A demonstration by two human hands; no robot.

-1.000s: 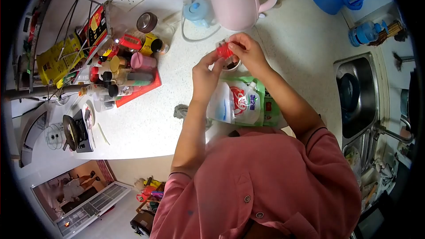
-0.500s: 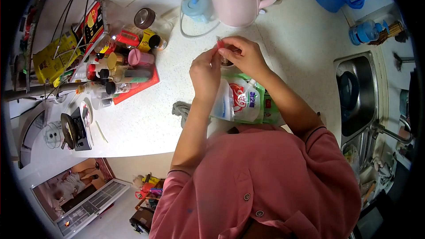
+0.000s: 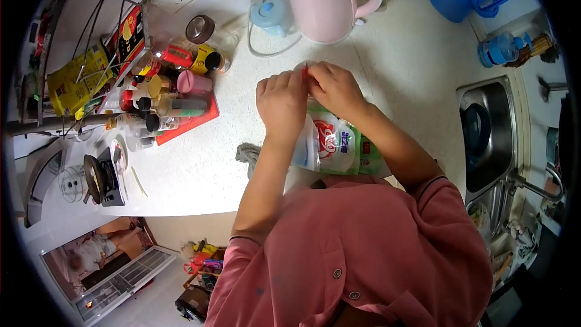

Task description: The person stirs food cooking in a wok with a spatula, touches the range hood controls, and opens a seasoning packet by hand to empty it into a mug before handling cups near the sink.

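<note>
You have a red packet [image 3: 304,75] pinched between your left hand [image 3: 282,102] and right hand [image 3: 336,89]. They hide most of it; a thin strip shows.

Red packet [image 3: 304,74]: plastic-looking, mostly hidden
Pouch [image 3: 345,148]: glossy plastic film
Kettle [image 3: 319,12]: smooth, satin
Sink [image 3: 493,160]: shiny metal
Rag [image 3: 246,153]: rough, matt cloth

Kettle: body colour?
Pale pink; the kettle shows in the head view, the only one.

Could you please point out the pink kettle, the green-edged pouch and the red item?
Pink kettle [image 3: 321,12], head view: middle of its body.
Green-edged pouch [image 3: 339,144], head view: its printed front.
Red item [image 3: 304,75], head view: its visible sliver.
</note>
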